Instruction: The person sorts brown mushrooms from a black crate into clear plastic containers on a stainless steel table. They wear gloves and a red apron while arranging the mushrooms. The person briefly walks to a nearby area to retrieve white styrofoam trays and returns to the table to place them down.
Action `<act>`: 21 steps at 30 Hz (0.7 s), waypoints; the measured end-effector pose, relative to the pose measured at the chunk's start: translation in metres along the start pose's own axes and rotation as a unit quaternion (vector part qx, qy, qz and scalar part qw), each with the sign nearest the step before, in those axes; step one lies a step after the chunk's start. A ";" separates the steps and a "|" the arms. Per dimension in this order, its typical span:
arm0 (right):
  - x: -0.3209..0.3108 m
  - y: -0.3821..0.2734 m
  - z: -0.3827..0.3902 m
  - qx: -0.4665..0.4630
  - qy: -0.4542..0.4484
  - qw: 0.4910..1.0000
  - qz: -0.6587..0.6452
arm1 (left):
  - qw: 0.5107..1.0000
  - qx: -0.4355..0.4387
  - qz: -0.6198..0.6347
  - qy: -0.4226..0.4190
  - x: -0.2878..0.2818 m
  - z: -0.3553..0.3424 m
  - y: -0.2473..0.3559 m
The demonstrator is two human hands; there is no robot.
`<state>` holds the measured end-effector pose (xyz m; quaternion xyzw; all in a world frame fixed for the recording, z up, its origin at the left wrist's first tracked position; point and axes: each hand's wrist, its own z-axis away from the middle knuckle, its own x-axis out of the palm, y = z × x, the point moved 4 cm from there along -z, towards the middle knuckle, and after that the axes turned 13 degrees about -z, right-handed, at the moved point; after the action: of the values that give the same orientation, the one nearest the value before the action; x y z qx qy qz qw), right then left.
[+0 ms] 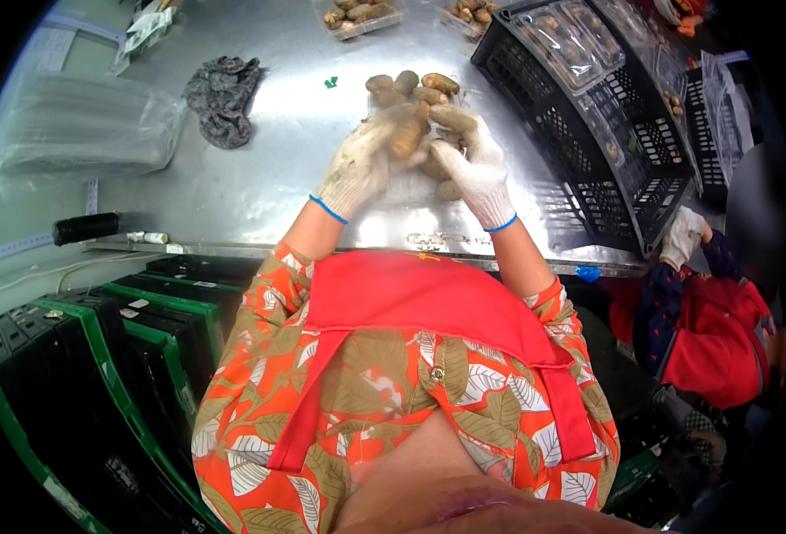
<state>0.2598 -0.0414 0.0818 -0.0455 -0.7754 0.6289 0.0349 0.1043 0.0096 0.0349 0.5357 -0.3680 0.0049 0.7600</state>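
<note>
Both my hands wear off-white knitted gloves with blue cuff edges, and they meet over the steel table. My left hand (363, 153) is closed around a brown, elongated tuber, perhaps a taro (407, 136). Curled close beside it, my right hand (477, 160) has its fingers bent around another brown tuber, partly hidden by the glove. Just beyond my hands lie several more tubers (441, 84), bunched together. Beneath my hands sits a clear plastic tray (402, 189), mostly covered by them, with a tuber (448, 190) at its near right side.
A black plastic crate (580, 133) with clear packs of tubers stands on the right. Filled clear trays (357, 20) sit at the back. On the left are a dark crumpled cloth (222, 100) and clear plastic bagging (86, 125). A co-worker's gloved hand (682, 237) is at right.
</note>
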 end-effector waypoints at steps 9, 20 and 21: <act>0.005 0.014 0.006 0.110 -0.064 0.981 -0.145 | 0.996 -0.084 0.028 0.023 0.015 0.011 -0.002; -0.004 0.034 0.016 0.158 0.045 0.967 -0.196 | 0.945 0.066 -0.320 -0.006 -0.059 -0.010 -0.051; -0.006 0.036 0.015 0.143 0.050 0.971 -0.184 | 0.954 0.055 -0.293 -0.012 -0.054 -0.007 -0.047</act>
<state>0.2646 -0.0494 0.0434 0.0722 -0.6694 0.7131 0.1952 0.0871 0.0162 -0.0347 0.6610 -0.2030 -0.2047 0.6928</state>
